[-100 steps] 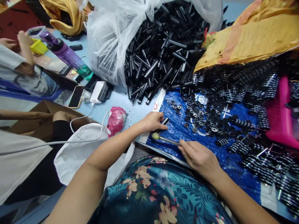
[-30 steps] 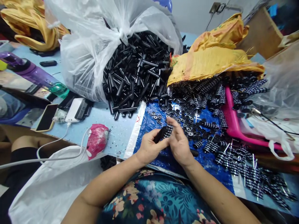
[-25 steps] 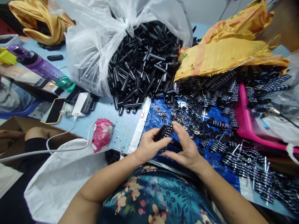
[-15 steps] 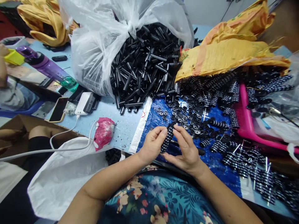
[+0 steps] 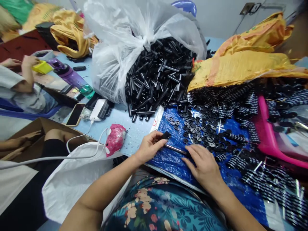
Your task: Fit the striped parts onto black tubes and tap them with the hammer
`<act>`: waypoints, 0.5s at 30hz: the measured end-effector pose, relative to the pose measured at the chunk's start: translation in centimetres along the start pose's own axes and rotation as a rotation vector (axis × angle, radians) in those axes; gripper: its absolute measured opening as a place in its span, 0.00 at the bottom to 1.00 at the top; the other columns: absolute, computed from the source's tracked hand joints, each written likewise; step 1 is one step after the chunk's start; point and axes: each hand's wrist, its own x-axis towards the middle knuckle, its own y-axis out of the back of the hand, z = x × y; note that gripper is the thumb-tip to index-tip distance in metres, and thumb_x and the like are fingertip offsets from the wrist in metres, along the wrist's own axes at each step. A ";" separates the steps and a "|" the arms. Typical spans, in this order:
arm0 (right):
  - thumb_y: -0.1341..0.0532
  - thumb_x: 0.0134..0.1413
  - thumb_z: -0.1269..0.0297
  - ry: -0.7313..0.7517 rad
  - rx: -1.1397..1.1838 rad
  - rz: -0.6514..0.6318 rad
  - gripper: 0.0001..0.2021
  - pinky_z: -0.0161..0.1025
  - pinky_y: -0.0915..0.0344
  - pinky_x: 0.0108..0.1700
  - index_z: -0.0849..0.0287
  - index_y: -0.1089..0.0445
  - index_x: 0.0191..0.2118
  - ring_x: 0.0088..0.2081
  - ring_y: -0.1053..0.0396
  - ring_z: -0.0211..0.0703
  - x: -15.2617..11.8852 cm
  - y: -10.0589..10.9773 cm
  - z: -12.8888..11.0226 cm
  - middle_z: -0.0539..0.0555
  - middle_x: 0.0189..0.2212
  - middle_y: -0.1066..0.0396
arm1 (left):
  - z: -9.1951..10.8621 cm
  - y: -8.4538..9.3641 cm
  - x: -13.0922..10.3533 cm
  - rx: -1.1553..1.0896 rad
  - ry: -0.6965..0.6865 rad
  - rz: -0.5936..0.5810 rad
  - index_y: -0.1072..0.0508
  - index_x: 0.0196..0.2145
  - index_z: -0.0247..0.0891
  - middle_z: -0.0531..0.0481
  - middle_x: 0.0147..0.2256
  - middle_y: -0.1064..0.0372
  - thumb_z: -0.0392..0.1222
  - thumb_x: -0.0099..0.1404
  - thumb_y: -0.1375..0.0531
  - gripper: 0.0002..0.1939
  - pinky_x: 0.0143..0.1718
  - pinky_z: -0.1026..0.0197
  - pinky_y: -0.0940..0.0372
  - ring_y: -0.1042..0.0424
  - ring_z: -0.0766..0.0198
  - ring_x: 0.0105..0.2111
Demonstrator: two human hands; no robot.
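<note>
My left hand point(image 5: 150, 147) is closed around a black numbered roller point(image 5: 166, 135), a short cylinder whose dark end sticks out past the thumb. My right hand point(image 5: 203, 160) reaches over a metal-shafted tool point(image 5: 175, 149) lying low above the blue plastic sheet point(image 5: 166, 163). Its fingers curl round the tool's dark handle, which they mostly hide. The shaft points left, its tip close below my left hand. Just beyond my hands lie many loose black discs point(image 5: 197, 128). To their right are piles of black rollers with white characters point(image 5: 260, 179), some with metal pins.
A clear plastic bag point(image 5: 110, 70) spills black tubes point(image 5: 151, 83) at the back. A yellow sack point(image 5: 231, 67) and a pink basket point(image 5: 267, 134) stand right. Leftward are a pink wrapped bundle point(image 5: 115, 139), a cabled white power bank point(image 5: 99, 109), a phone point(image 5: 75, 115), a purple bottle point(image 5: 72, 77) and other people's hands point(image 5: 27, 62).
Both hands held the numbered roller between them before. The right hand has let go and moved down right onto the tool's handle; the left keeps the roller. The view has shifted left.
</note>
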 end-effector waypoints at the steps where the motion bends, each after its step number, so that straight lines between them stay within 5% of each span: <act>1: 0.40 0.65 0.63 -0.015 -0.072 -0.028 0.15 0.54 0.29 0.50 0.58 0.31 0.55 0.48 0.27 0.57 -0.5 -0.2 0.3 0.61 0.45 0.25 | -0.1 1.0 0.1 0.202 -0.072 0.033 0.27 0.39 0.37 0.50 0.33 0.27 0.49 0.62 0.35 0.14 0.37 0.60 0.36 0.29 0.64 0.32; 4: 0.43 0.66 0.66 -0.045 -0.118 -0.029 0.11 0.49 0.29 0.44 0.61 0.29 0.51 0.40 0.27 0.52 -1.4 -0.1 0.5 0.60 0.40 0.25 | -0.3 3.6 0.8 0.700 -0.142 0.007 0.25 0.38 0.37 0.48 0.35 0.28 0.44 0.63 0.37 0.09 0.39 0.58 0.39 0.31 0.61 0.35; 6: 0.45 0.66 0.68 -0.048 -0.052 0.055 0.13 0.45 0.29 0.43 0.62 0.32 0.54 0.40 0.27 0.50 -1.1 0.3 0.2 0.60 0.40 0.26 | -0.4 4.4 1.4 0.824 -0.108 -0.088 0.25 0.35 0.37 0.50 0.32 0.30 0.45 0.61 0.35 0.09 0.36 0.60 0.42 0.32 0.61 0.33; 9: 0.45 0.66 0.71 0.000 0.059 0.140 0.15 0.40 0.29 0.41 0.60 0.34 0.56 0.37 0.27 0.45 0.1 0.5 -0.3 0.57 0.38 0.26 | -0.6 4.5 2.3 0.799 -0.019 -0.198 0.27 0.31 0.37 0.55 0.26 0.35 0.49 0.57 0.32 0.13 0.30 0.62 0.47 0.37 0.65 0.27; 15: 0.44 0.68 0.67 0.070 -0.081 -0.063 0.10 0.39 0.33 0.33 0.59 0.31 0.51 0.29 0.29 0.43 1.9 0.2 -0.8 0.54 0.30 0.28 | -0.6 4.5 3.4 0.631 0.057 -0.233 0.32 0.25 0.37 0.60 0.20 0.43 0.47 0.53 0.31 0.15 0.27 0.63 0.53 0.45 0.69 0.22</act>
